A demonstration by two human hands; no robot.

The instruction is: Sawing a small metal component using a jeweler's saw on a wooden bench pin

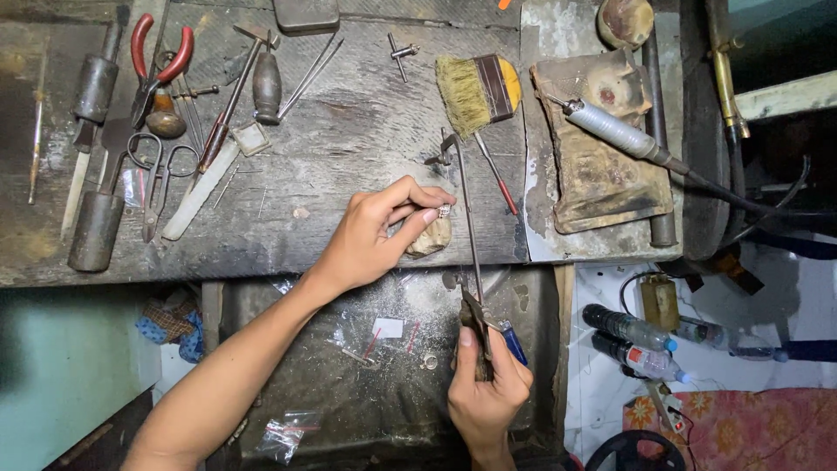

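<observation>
My left hand [375, 231] reaches over the worn wooden bench [349, 131] and pinches a small silver ring [444, 210] against a pale wooden bench peg [432, 237] at the bench's front edge. My right hand [486, 392] grips the handle of a jeweller's saw [466, 227] below the bench. The saw's thin frame runs up past the ring, with its upper end near a brush [478, 92].
Red-handled pliers [157, 65], scissors [155, 174], a hammer [231, 96], files and metal cylinders lie at the bench's left. A rotary handpiece [619, 131] rests on a scorched block at right. A dark tray [366, 349] with small bags sits below the bench. Bottles [636, 344] lie on the floor.
</observation>
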